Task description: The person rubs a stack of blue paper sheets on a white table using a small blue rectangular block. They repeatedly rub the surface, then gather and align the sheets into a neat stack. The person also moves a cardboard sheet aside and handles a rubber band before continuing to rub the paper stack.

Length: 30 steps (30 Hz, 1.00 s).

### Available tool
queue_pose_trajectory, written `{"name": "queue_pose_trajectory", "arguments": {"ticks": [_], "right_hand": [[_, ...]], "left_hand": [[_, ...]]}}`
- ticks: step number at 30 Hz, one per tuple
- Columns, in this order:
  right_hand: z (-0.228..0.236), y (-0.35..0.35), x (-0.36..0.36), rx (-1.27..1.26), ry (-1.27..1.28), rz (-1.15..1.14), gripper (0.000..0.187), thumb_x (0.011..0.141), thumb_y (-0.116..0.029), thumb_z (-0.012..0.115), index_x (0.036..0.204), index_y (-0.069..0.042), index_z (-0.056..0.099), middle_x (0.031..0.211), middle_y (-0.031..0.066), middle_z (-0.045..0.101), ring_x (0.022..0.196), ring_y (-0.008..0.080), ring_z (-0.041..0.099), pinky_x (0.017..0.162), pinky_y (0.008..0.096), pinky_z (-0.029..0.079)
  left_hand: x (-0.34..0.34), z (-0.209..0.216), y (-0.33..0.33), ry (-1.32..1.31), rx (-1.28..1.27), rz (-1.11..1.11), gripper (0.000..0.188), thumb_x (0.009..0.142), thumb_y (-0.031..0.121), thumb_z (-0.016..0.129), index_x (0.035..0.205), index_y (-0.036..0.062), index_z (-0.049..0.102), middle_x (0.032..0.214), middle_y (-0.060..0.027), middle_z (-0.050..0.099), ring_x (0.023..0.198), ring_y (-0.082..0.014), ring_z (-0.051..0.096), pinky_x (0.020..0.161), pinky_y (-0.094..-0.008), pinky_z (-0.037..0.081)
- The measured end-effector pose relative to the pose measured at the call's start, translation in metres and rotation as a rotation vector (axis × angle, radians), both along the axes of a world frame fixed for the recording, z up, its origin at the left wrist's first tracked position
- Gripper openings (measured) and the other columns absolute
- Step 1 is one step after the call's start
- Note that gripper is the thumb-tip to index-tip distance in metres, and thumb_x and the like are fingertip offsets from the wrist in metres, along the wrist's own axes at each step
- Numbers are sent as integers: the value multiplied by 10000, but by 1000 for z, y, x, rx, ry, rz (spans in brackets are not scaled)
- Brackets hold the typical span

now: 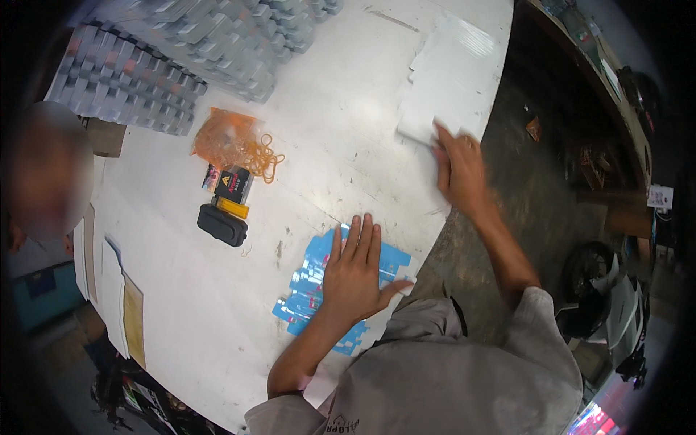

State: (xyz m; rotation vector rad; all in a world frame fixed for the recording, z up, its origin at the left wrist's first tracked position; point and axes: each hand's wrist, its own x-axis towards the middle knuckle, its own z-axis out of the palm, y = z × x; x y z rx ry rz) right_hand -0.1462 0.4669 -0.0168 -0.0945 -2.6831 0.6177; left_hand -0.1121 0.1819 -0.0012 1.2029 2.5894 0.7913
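Glossy blue cards (314,261) likely light, slick, creasable, pinch edges; left fingers (374,246) flat atop, unclenched; right fingers (444,168) at white sheets (453,80), can't tell grip.

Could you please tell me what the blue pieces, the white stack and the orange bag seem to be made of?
Blue pieces: probably thin printed cardboard, glossy, with bright reflections and notched edges. White stack: likely paper or card, its smooth face showing shine. Orange bag: apparently thin plastic film, crinkled and see-through.
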Motion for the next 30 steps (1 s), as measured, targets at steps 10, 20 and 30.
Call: {"name": "queue_pose_trajectory", "arguments": {"ticks": [10, 20, 30], "right_hand": [[2, -77, 34, 229, -136, 199, 533, 920, -273, 743, 1344, 29, 627, 1137, 167, 565, 1150, 337, 519, 993, 492, 395], [39, -118, 55, -768, -526, 262, 192, 1062, -99, 522, 1092, 51, 637, 870, 263, 690, 784, 470, 677, 696, 499, 533], [18, -108, 59, -278, -91, 431, 338, 956, -118, 672, 1266, 14, 670, 1240, 253, 687, 1221, 414, 644, 1001, 476, 536]], "left_hand": [[9, -15, -3, 20, 42, 100, 700, 1015, 221, 546, 1543, -169, 304, 1576, -457, 297, 1499, -581, 299, 1224, -630, 264], [17, -24, -6, 197, 50, 155, 681, 905, 118, 550, 1524, -131, 414, 1605, -410, 326, 1531, -545, 283, 1228, -703, 150], [3, -15, -7, 13, -32, 36, 737, 842, 159, 554, 1492, -166, 435, 1597, -356, 389, 1549, -452, 315, 1279, -609, 173]]}}
